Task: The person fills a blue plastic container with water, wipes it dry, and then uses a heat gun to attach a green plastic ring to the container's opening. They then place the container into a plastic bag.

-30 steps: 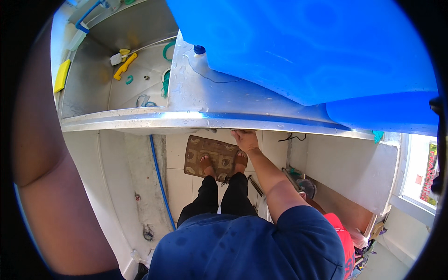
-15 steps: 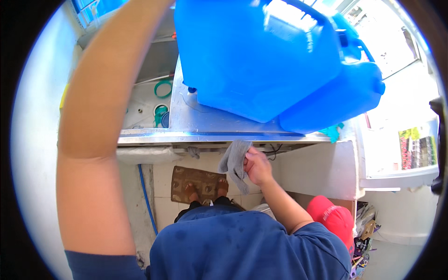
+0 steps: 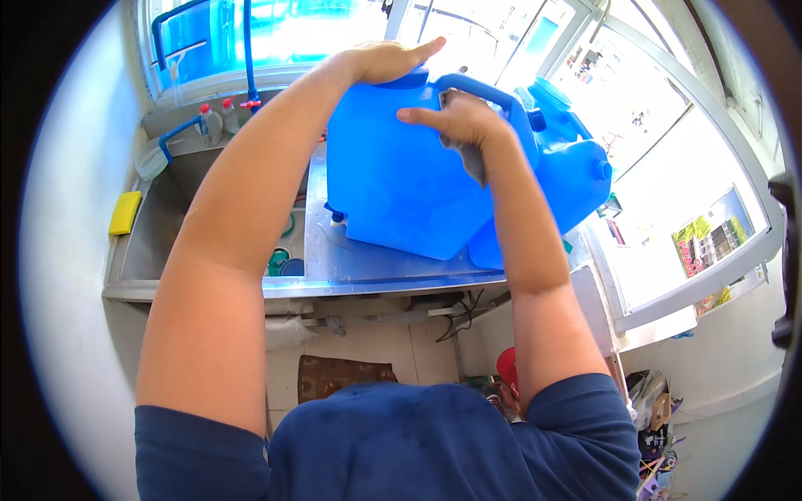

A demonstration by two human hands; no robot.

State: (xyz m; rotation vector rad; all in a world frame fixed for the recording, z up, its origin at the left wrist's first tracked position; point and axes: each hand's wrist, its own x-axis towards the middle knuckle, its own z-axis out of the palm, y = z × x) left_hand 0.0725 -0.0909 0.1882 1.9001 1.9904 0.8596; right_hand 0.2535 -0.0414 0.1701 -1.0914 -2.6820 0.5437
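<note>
A large blue water jug [image 3: 401, 184] stands on the metal counter, its small tap at the lower left. My left hand [image 3: 386, 63] is over the blue cap [image 3: 409, 79] on top, curled around it with the thumb stretched out; the far fingers are partly hidden. My right hand [image 3: 472, 121] is closed on a grey cloth [image 3: 469, 160] and lies against the jug's upper face, beside its handle [image 3: 476, 87]. The cloth hangs from under the palm, and the right thumb points left across the jug.
More blue jugs [image 3: 576, 184] stand close on the right. At left is a steel sink [image 3: 180, 221] with a blue faucet [image 3: 180, 138], a yellow sponge [image 3: 125, 213] and clear bottles [image 3: 209, 125]. Green rings and lids [image 3: 280, 263] lie in the basin. A brown mat [image 3: 342, 376] is on the floor.
My right hand has risen with the grey cloth from below the counter edge onto the jug. The view has shifted, bringing my left hand on the cap into sight.
</note>
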